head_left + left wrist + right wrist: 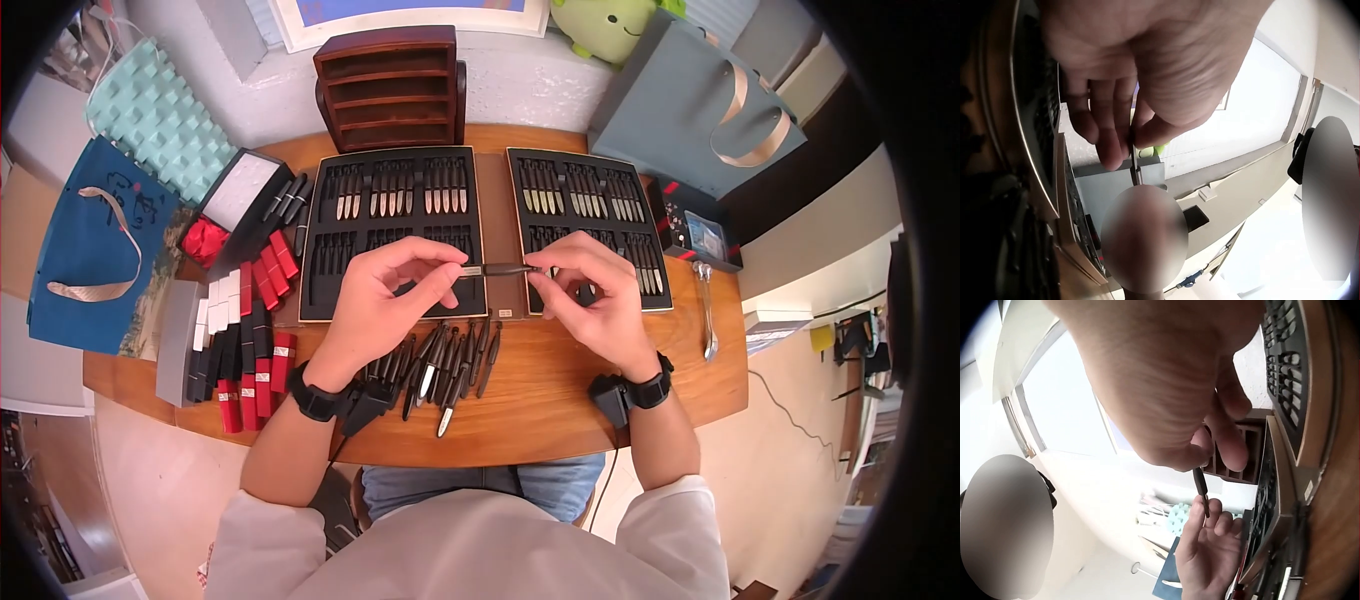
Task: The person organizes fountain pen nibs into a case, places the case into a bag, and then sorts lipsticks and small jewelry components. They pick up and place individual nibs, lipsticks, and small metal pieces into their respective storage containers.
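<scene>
Both hands hold a slim dark pen-shaped tool (505,269) with a flat silver end, roughly level above the gap between two cases. My left hand (392,297) pinches its silver end between thumb and forefinger. The dark end is pinched by the thumb and fingers of my right hand (598,298). In the right wrist view the dark handle (1200,481) spans between the two hands. Below lies a loose pile of similar tools (462,362). The left case (477,225) and right case (588,223) hold rows of such tools in black inserts.
Red, white and black narrow boxes (265,375) cluster at the left, near a blue paper bag (90,255). A wooden shelf (390,90) stands behind the cases. At the right are a grey-blue bag (665,110), a black box (675,215) and metal spoons (708,320).
</scene>
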The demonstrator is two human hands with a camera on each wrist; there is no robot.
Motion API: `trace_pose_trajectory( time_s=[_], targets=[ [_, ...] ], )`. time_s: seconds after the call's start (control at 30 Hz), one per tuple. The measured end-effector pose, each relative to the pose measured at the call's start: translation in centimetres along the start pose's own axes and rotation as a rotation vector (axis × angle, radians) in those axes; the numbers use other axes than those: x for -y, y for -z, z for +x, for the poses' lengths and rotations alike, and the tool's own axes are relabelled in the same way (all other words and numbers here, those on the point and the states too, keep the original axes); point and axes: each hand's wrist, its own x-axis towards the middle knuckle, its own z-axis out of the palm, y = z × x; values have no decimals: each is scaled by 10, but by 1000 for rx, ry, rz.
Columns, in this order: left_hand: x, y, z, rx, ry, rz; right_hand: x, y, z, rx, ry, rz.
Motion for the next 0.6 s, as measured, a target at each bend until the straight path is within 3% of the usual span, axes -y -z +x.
trace_pose_trajectory(
  time_s=[0.4, 0.6],
  targets=[
    [3, 2, 1, 17, -84, -88, -3, 0, 0, -39, -60, 26],
    [6, 3, 1, 35, -41, -81, -4, 0, -1, -47, -85, 51]
  ],
)
